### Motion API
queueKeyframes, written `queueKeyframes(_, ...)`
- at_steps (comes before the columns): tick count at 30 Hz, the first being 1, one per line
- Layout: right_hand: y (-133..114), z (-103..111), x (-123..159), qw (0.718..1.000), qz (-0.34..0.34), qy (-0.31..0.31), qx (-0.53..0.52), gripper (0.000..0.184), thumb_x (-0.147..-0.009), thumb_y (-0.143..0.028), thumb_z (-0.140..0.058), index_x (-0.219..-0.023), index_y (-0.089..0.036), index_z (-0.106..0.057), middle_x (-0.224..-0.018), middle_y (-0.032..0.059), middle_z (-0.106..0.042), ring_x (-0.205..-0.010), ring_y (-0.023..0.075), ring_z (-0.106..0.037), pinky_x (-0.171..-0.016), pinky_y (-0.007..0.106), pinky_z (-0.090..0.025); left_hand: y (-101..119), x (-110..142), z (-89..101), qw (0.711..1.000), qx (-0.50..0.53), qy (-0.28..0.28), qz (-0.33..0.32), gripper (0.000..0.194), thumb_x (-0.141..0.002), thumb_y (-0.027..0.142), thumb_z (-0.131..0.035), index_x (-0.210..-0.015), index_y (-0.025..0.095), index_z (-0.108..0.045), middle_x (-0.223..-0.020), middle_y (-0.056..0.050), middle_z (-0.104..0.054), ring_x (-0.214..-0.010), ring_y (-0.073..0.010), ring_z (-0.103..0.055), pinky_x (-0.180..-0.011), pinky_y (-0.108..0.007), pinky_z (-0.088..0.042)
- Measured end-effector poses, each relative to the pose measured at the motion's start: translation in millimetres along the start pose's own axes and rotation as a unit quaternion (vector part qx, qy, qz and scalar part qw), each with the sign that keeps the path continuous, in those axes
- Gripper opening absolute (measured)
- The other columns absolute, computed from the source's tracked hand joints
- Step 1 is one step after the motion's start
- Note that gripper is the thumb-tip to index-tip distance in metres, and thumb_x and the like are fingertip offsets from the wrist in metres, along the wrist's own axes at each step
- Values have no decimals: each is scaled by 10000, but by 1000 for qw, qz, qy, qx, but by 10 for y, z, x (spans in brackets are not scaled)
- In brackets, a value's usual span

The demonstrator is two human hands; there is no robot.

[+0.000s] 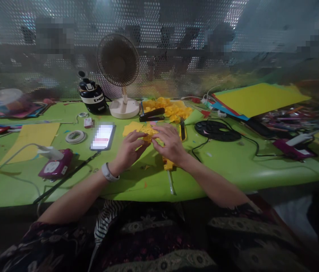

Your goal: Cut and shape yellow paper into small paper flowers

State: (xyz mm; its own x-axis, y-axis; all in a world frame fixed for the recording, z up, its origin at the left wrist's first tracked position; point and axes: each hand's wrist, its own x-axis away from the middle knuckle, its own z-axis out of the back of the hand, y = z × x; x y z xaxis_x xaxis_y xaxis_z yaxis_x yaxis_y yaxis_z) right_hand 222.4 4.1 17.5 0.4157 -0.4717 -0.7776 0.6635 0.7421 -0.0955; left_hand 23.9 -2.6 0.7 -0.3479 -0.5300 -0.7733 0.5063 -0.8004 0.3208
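My left hand [131, 148] and my right hand [172, 142] meet at the middle of the table, fingers closed in a pinch on a small yellow paper piece [147, 138]. Its exact shape is partly hidden by my fingers. Yellow paper cuttings [131, 129] lie just behind the left hand. Under my right wrist rests a yellow glue gun [168, 164], with a pale glue stick [171, 183] pointing towards me. A yellow-and-black cutter [182, 130] is right of the right hand. Beyond both hands is a heap of yellow paper petals [173, 108], with a black stapler [151, 114] beside it.
A white fan [124, 108] and a dark bottle [93, 99] stand at the back. Left are a lit phone [102, 136], a tape roll [75, 136] and a purple power adapter [56, 165]. Right lie a black cable reel [217, 130], coloured sheets [258, 99] and another purple adapter [293, 149].
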Motion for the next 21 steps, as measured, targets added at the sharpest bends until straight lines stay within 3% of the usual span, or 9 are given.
queueKeyframes(5,4,-7,9,999,25,28,7,88,-907,-222,-595,-862,-216,-671,-1137,79,-728,-1097,256,-627,-985,435,-464,3,-7,25,999,-29,-6,-44,92,-914,229,-622,-846,208,-681,-1076,-63,-713,-958,-179,-659,-1036,-480,-490)
queueKeyframes(10,14,-13,17,1000,7,2,-3,105,-915,-240,-579,-878,-223,-676,-1167,77,-715,-1116,257,-620,-1027,453,-433,-2,-10,34,995,-56,-6,-77,74,-918,218,-621,-872,197,-676,-1083,-67,-709,-976,-183,-656,-1029,-483,-499)
queueKeyframes(21,10,-13,14,1000,5,2,1,113,-917,-241,-571,-851,-229,-662,-1145,67,-713,-1103,255,-614,-1003,449,-447,-6,6,39,992,-90,-18,-88,97,-934,229,-595,-868,208,-663,-1105,-51,-707,-997,-170,-665,-1069,-497,-481)
